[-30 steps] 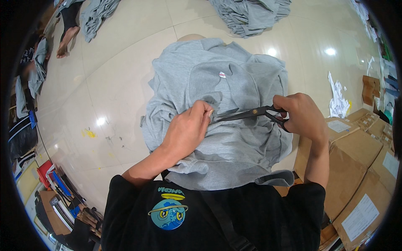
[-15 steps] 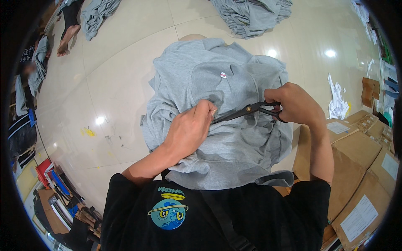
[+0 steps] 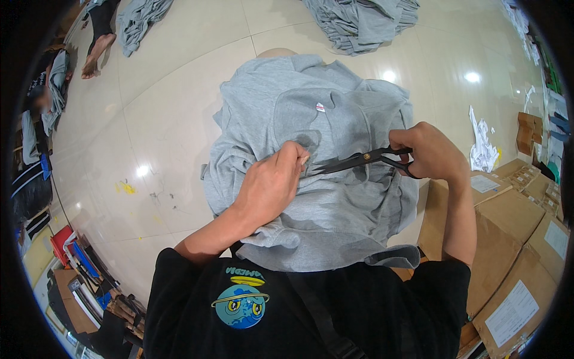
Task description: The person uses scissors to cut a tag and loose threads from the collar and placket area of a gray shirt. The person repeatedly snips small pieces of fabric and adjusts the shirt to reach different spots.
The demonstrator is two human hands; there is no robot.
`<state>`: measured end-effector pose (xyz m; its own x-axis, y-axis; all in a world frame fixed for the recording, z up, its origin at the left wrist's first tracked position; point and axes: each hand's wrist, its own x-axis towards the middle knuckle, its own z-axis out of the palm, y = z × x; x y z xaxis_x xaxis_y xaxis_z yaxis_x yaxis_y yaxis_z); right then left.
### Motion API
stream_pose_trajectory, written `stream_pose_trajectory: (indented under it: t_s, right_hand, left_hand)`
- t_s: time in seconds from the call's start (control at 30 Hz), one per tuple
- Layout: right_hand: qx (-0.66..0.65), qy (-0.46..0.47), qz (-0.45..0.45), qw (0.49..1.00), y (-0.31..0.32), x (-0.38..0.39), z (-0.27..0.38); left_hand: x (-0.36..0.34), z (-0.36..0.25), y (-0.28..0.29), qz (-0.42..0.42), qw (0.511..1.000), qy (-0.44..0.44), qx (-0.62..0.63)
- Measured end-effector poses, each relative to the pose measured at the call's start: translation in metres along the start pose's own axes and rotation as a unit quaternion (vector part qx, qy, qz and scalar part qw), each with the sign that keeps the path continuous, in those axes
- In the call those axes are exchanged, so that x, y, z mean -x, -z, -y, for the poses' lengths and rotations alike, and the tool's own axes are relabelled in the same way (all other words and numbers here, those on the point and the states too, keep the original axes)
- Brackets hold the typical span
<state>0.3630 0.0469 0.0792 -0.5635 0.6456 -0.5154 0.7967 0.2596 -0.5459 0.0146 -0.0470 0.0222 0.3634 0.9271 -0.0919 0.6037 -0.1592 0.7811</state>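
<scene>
The exact bit of cloth being pinched is being hidden by the left hand (image 3: 270, 180), whose fingers are being closed on a light heather-grey knitted garment (image 3: 341, 209). The handle loops of a pair of black metal scissors (image 3: 367, 157) are being partly covered by the right hand (image 3: 431, 152), in whose clenched fingers they are being grasped. The blades are being held slightly parted, with the tips just beside the left fingertips; whether the cloth is being touched by them cannot be told. Whatever lies beneath the garment is being concealed, only a rounded beige edge (image 3: 277, 52) being exposed beyond its far side. A heap of grey cloth (image 3: 365, 27) is being cut off by the upper border, and another person's bare foot (image 3: 95, 55) is being shown at the upper left, the body being cropped.

To the left, open room is being given by a glossy beige tiled floor (image 3: 164, 119); at the right, space is being narrowed by brown cardboard boxes (image 3: 508, 218) near the right forearm.

The garment is being spread in front of the black-shirted torso (image 3: 371, 311), beneath both hands. It is being rumpled into soft folds, a small white-and-red label (image 3: 320, 107) being exposed on its far part.
</scene>
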Motion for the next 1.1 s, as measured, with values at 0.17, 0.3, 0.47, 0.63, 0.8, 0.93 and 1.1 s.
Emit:
stream_pose_trajectory:
  t_s: [0.17,0.3,0.47,0.63,0.8,0.93,1.1]
  right_hand:
    - [-0.001,0.015,0.001,1.0,-0.001,-0.005,-0.001]
    - [0.001,0.025,0.003,1.0,-0.003,-0.01,0.003]
    - [0.017,0.044,-0.012,0.999,-0.007,-0.014,0.004]
    - [0.044,0.03,-0.012,0.999,-0.009,-0.015,0.007]
    - [0.032,0.024,-0.027,0.999,-0.005,-0.011,0.007]
    - [0.022,-0.009,-0.107,0.994,-0.008,0.006,-0.006]
    - [-0.038,-0.057,-0.182,0.981,-0.017,0.014,-0.012]
  left_hand:
    - [0.0,0.0,0.001,0.008,1.0,-0.01,-0.001]
    - [-0.001,0.001,0.0,0.014,1.0,-0.01,-0.002]
    - [0.0,0.002,0.0,0.017,1.0,-0.008,-0.009]
    - [-0.001,0.0,0.0,0.018,1.0,0.009,-0.01]
    - [0.004,0.004,0.01,-0.069,0.997,0.007,0.024]
    - [0.018,0.065,0.052,-0.255,0.958,0.118,0.058]
    - [0.165,0.314,0.161,-0.154,0.871,0.305,-0.353]
